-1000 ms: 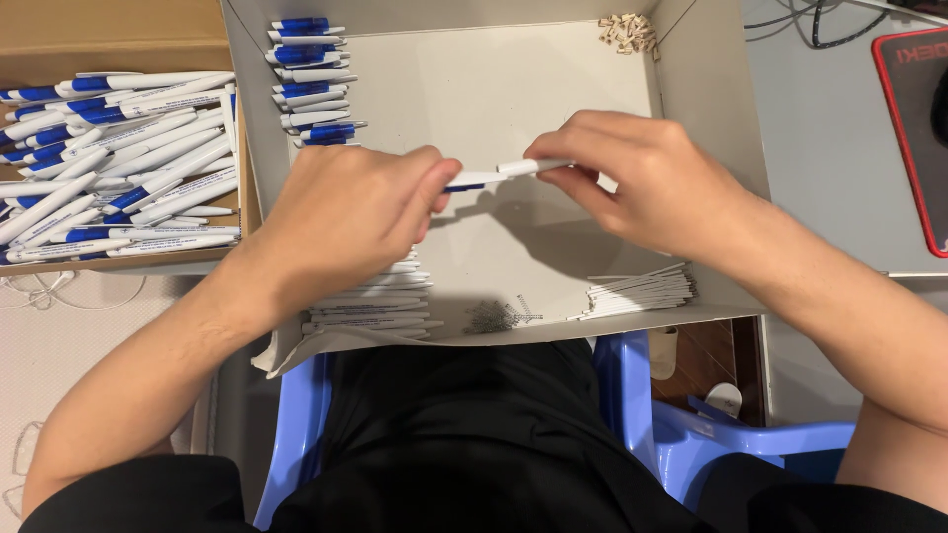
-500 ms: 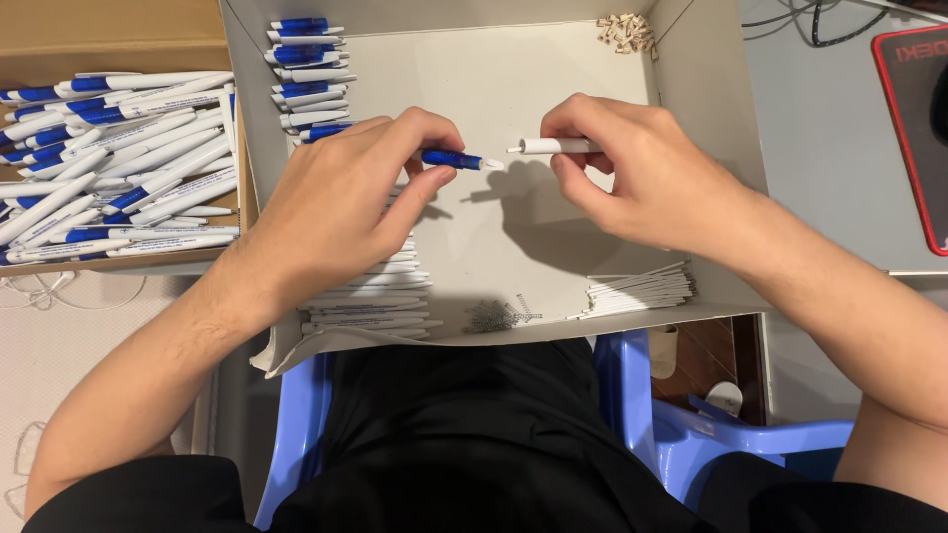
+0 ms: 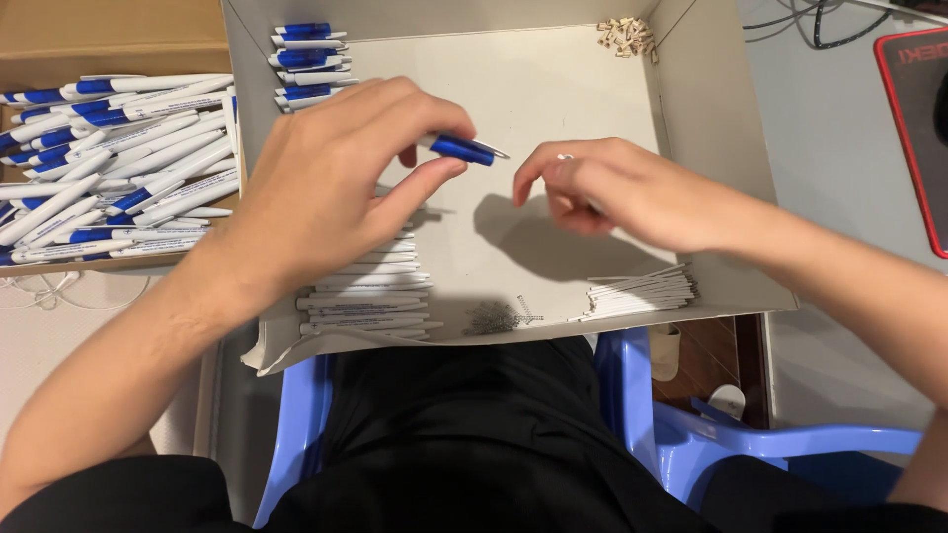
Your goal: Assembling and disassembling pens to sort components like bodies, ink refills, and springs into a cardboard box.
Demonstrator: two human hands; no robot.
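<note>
Blue pen half (image 3: 462, 149) was pinched in the left hand (image 3: 331, 188), thumb under, index on top, metal tip sticking out to the right toward the other hand. Other left fingers curled loosely over it.

Right hand (image 3: 622, 192) sat just right of that tip, not touching it. Fingers curled inward, thumb and index close together; something small and pale showed at the knuckles, too small to tell what. Couldn't tell for sure whether it gripped anything.

Both hands hovered over a shallow grey cardboard tray (image 3: 711, 128) resting on the person's lap.

Inside the tray:
- stack of white pen barrels (image 3: 370, 296) under the left hand, along the near-left side
- smaller bundle of thin white refills (image 3: 637, 293) at the near-right corner
- little heap of springs (image 3: 499, 317) between those two, near the front wall
- short row of assembled blue-and-white pens (image 3: 306, 61) at the far-left corner
- cluster of small tan parts (image 3: 626, 36) at the far-right corner

Left of the tray, a brown cardboard box (image 3: 109, 35) held a big pile of finished blue-and-white pens (image 3: 109, 158), lying mostly crosswise.

Person wore black shorts (image 3: 464, 434) and sat on a light blue plastic chair (image 3: 691, 444). Grey tabletop (image 3: 839, 148) on the right, with black cables (image 3: 820, 15) at the top edge and a red-edged dark mat (image 3: 923, 118) at the far right.
</note>
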